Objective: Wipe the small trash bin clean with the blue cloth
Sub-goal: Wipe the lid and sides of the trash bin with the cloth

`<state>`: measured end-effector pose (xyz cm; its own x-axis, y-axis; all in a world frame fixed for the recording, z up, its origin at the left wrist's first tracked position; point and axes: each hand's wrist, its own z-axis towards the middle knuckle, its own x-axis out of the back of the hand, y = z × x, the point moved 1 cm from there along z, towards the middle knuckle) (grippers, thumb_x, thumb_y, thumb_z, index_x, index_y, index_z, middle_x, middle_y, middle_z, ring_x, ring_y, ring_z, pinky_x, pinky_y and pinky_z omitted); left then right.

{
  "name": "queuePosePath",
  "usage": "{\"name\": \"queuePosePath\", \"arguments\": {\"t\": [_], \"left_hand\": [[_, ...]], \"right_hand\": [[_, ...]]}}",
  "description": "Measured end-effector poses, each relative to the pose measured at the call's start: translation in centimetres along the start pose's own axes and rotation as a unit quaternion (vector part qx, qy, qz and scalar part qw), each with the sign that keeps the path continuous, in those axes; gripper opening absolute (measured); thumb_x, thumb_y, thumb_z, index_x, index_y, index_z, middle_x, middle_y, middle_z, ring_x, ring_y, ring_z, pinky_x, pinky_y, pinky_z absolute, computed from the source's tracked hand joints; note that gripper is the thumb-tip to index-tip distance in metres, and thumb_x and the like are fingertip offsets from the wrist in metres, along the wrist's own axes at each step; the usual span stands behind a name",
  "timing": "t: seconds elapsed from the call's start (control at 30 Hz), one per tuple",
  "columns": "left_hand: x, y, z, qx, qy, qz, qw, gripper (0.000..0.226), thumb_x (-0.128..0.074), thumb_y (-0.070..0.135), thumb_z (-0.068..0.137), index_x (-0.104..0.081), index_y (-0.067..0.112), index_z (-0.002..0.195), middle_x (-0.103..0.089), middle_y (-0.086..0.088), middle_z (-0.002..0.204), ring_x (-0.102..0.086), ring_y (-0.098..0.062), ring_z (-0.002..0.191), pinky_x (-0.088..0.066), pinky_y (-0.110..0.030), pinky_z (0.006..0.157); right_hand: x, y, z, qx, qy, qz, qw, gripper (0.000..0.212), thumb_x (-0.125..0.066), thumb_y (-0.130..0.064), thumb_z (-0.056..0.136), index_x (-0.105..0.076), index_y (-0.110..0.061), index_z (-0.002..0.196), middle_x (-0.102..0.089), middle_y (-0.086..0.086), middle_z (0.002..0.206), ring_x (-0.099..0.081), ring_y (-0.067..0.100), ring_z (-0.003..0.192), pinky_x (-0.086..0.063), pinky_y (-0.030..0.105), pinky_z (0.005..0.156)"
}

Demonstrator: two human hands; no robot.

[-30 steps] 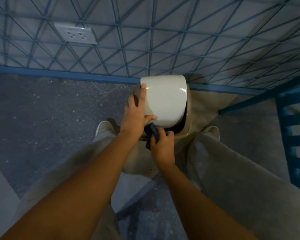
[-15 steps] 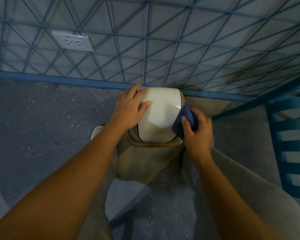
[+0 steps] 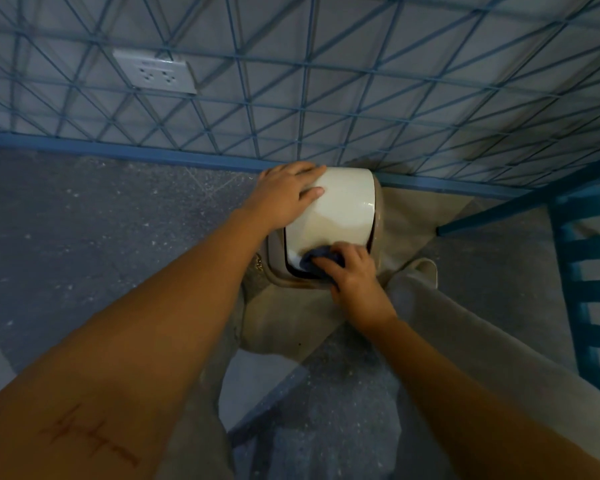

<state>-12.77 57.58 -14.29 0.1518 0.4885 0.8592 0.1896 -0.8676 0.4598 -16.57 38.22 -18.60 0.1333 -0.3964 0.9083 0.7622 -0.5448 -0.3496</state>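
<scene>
The small trash bin point(image 3: 340, 213) stands on the floor against the wall, beige with a glossy white swing lid. My left hand point(image 3: 284, 195) lies flat on the lid's left side, fingers spread over its far edge, holding it. My right hand point(image 3: 354, 275) is closed on the blue cloth point(image 3: 312, 263) and presses it against the lid's near edge, at the bin's rim. Most of the cloth is hidden under my fingers.
A wall of blue-lined tiles with a white power socket point(image 3: 156, 72) rises behind the bin, with a blue skirting strip point(image 3: 118, 152) at its foot. A blue slatted chair point(image 3: 589, 282) stands at the right. My trouser legs point(image 3: 482, 341) flank the bin on the grey speckled floor.
My right hand has carried the cloth from the lid's right side down to its near edge. My left hand has slid a little further over the lid's left side.
</scene>
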Motion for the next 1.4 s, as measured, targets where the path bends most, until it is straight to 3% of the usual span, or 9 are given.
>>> {"name": "queuePosePath", "arguments": {"t": [0.07, 0.2, 0.33, 0.43, 0.77, 0.93, 1.1, 1.2, 1.4], "left_hand": [[0.2, -0.1, 0.1, 0.000, -0.010, -0.007, 1.000, 0.049, -0.038, 0.042, 0.095, -0.031, 0.029, 0.142, -0.033, 0.003, 0.150, -0.030, -0.025, 0.135, -0.020, -0.040, 0.112], [0.7, -0.3, 0.6, 0.003, -0.018, -0.060, 0.998, 0.048, -0.048, 0.042, 0.092, -0.040, 0.028, 0.138, -0.040, 0.003, 0.144, -0.036, -0.023, 0.132, -0.027, -0.042, 0.112], [1.4, -0.3, 1.1, 0.010, -0.046, -0.113, 0.992, 0.050, -0.057, 0.039, 0.087, -0.046, 0.024, 0.134, -0.044, 0.000, 0.139, -0.038, -0.021, 0.130, -0.029, -0.037, 0.111], [1.8, -0.1, 1.3, 0.013, -0.053, -0.114, 0.992, 0.051, -0.059, 0.037, 0.086, -0.047, 0.022, 0.134, -0.045, -0.002, 0.137, -0.040, -0.020, 0.129, -0.030, -0.033, 0.110], [1.6, 0.2, 1.1, 0.022, -0.049, -0.095, 0.994, 0.051, -0.055, 0.038, 0.089, -0.043, 0.023, 0.137, -0.040, -0.002, 0.142, -0.036, -0.023, 0.131, -0.027, -0.036, 0.111], [1.6, 0.5, 0.8, 0.019, -0.034, -0.075, 0.996, 0.051, -0.054, 0.037, 0.090, -0.042, 0.023, 0.137, -0.039, -0.003, 0.144, -0.035, -0.025, 0.132, -0.027, -0.037, 0.111], [1.8, 1.7, 0.7, 0.024, -0.023, 0.005, 0.999, 0.050, -0.050, 0.033, 0.092, -0.037, 0.022, 0.139, -0.035, -0.005, 0.148, -0.036, -0.027, 0.132, -0.027, -0.040, 0.111], [1.6, 2.7, 0.3, 0.033, -0.028, 0.026, 0.999, 0.053, -0.049, 0.027, 0.092, -0.032, 0.019, 0.141, -0.032, -0.008, 0.149, -0.032, -0.028, 0.135, -0.025, -0.041, 0.113], [2.3, 7.4, -1.9, 0.115, 0.068, -0.163, 0.978, 0.042, -0.049, 0.030, 0.092, -0.047, 0.012, 0.130, -0.043, -0.013, 0.138, -0.043, -0.029, 0.125, -0.035, -0.035, 0.104]], "right_hand": [[-0.4, -0.4, -0.8, 0.014, -0.040, -0.014, 0.999, 0.029, -0.073, -0.012, 0.067, -0.069, -0.015, 0.096, -0.038, 0.003, 0.101, -0.038, 0.023, 0.090, -0.053, 0.039, 0.066], [1.4, -1.7, 1.5, -0.005, 0.011, 0.015, 1.000, 0.028, -0.060, -0.013, 0.076, -0.066, -0.011, 0.104, -0.047, 0.009, 0.100, -0.042, 0.025, 0.088, -0.054, 0.040, 0.068], [2.9, -3.1, 5.4, -0.058, 0.047, -0.017, 0.997, 0.038, -0.069, 0.000, 0.071, -0.063, -0.006, 0.108, -0.059, 0.021, 0.098, -0.057, 0.035, 0.083, -0.050, 0.038, 0.070], [1.8, -3.8, 5.7, -0.069, 0.021, -0.033, 0.997, 0.044, -0.075, 0.000, 0.065, -0.064, -0.007, 0.108, -0.062, 0.019, 0.096, -0.059, 0.034, 0.081, -0.049, 0.036, 0.065], [-0.8, -3.9, 1.5, -0.082, -0.082, 0.040, 0.992, 0.040, -0.065, 0.000, 0.078, -0.061, -0.009, 0.117, -0.058, 0.021, 0.111, -0.055, 0.039, 0.101, -0.050, 0.046, 0.085], [-1.2, -3.5, 0.6, -0.088, -0.141, 0.058, 0.984, 0.046, -0.079, 0.000, 0.061, -0.066, -0.003, 0.104, -0.063, 0.022, 0.090, -0.064, 0.039, 0.076, -0.058, 0.043, 0.064], [1.8, -2.9, 1.1, -0.162, -0.091, 0.167, 0.968, 0.039, -0.064, -0.004, 0.079, -0.061, -0.005, 0.118, -0.058, 0.023, 0.108, -0.058, 0.037, 0.097, -0.051, 0.043, 0.088], [5.3, -2.4, 1.1, -0.287, -0.020, 0.258, 0.922, 0.045, -0.060, -0.010, 0.086, -0.048, -0.012, 0.130, -0.053, 0.012, 0.123, -0.052, 0.021, 0.111, -0.036, 0.017, 0.093], [11.5, -1.2, 0.9, -0.485, 0.078, 0.511, 0.705, 0.051, -0.061, -0.011, 0.087, -0.041, -0.008, 0.133, -0.057, 0.008, 0.112, -0.057, 0.017, 0.098, -0.050, 0.030, 0.085]]}}
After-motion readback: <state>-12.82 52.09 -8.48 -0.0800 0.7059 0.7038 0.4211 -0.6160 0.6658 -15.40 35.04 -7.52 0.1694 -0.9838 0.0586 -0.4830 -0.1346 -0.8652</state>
